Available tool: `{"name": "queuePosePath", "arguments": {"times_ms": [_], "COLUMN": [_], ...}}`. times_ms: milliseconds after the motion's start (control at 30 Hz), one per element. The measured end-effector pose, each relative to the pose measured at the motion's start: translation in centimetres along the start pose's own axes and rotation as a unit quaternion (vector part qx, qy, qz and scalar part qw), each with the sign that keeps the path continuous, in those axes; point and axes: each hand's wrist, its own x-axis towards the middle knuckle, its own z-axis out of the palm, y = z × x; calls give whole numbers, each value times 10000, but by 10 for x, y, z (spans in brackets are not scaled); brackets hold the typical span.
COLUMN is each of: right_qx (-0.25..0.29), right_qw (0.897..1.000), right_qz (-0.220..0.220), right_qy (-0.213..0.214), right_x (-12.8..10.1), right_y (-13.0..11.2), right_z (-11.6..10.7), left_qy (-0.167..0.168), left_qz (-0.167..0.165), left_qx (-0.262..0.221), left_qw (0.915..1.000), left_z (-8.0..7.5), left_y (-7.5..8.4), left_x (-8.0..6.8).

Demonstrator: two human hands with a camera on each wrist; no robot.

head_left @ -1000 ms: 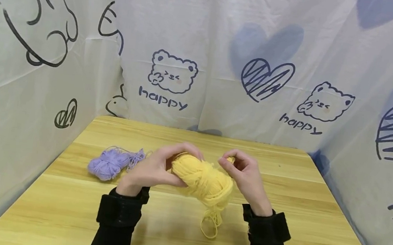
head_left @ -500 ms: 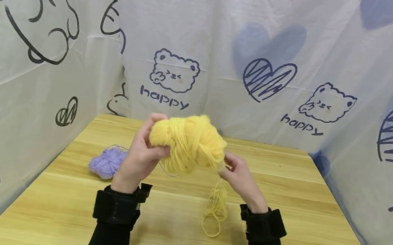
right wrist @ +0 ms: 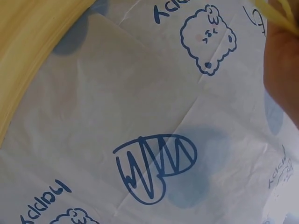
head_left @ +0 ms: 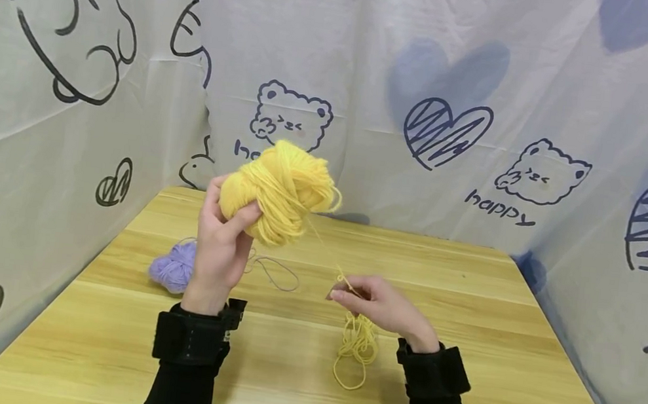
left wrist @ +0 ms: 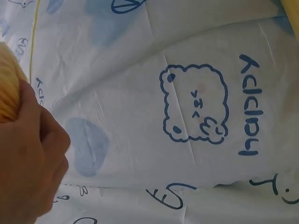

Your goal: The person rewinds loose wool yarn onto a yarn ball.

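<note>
White cloth (head_left: 380, 10) lettered "happy" backs the wood-grain tabletop (head_left: 281, 382). Above, the left hand (head_left: 218, 250) grips a plump yellow yarn skein (head_left: 280, 191), partly hiding one "happy" in the head view; the left wrist view shows one whole. Only the head view shows the lilac yarn bundle (head_left: 173, 266). The right hand (head_left: 384, 304) pinches a yellow strand (right wrist: 275, 14) above loose yellow loops (head_left: 358, 344).

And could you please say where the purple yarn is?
In the head view, the purple yarn lies on the table, at left, partly behind the left hand.
</note>
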Motion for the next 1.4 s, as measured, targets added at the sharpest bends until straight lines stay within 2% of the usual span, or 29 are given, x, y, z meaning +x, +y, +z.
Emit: {"name": "queuePosePath", "arguments": {"times_ms": [100,267,400,500,567,633,800,967,1067,1133,1233,1300,1400], "right_qx": [-154,-158,-147,-142,-106,-100,-115,162,381,439,410,340,301], "right_qw": [9992,9967,9939,9925,9907,9887,9790,9501,9297,9216,9141,9120,9080], "right_qz": [192,-489,-927,-1172,-1355,-1487,-1748,-2311,-2565,-2544,-2401,-2203,-2030], "right_qy": [-319,-626,-571,-320,-102,159,1040,2090,2614,2900,3240,3442,3652], "right_x": [-4,-14,-26,-37,-44,-49,-59,-64,-66,-66,-66,-65,-61], "right_y": [-11,-25,-42,-55,-61,-66,-71,-70,-65,-62,-60,-58,-53], "right_z": [-1,-5,-7,-8,-9,-9,-9,-12,-15,-18,-21,-22,-25], "left_qy": [411,888,992,805,552,239,-867,-2014,-2619,-3038,-3622,-3972,-4428], "left_qz": [158,283,190,68,10,-1,46,-18,-180,-304,-497,-604,-714], "left_qx": [171,1095,2114,2842,3292,3760,4618,5059,5130,5088,4881,4625,4135], "left_qw": [9989,9896,9722,9554,9427,9263,8827,8387,8173,8049,7925,7903,7924], "left_z": [-3,-6,-6,-3,-2,-2,0,3,5,5,5,5,5], "left_y": [0,0,-2,-6,-8,-11,-18,-25,-27,-28,-28,-26,-24], "left_x": [1,2,1,1,0,0,-3,-6,-8,-9,-11,-12,-13]}}
